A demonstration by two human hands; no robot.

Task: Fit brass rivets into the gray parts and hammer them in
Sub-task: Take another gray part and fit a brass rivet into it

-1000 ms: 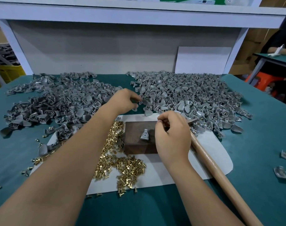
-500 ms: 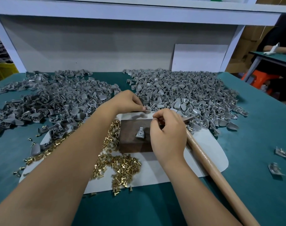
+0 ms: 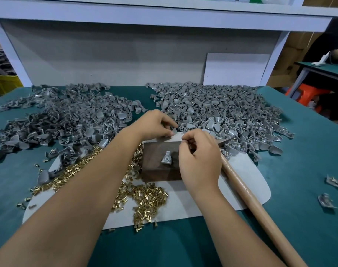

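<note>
fitting a rivet looks like the step in hand: the left hand (image 3: 154,123) pinches a gray part (image 3: 174,131) just behind the block (image 3: 160,162); the right hand (image 3: 200,157) pinches something too small to name. next: seating it, then the hammer (image 3: 247,189). counted: 2 hands, 1 hammer, 1 part on the block, 2 gray heaps.

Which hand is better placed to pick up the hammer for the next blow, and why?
Right, probably. The right hand lies against the hammer handle, which runs along its outer side. The left hand is across the dark block, pinching a gray part near the pile.
</note>
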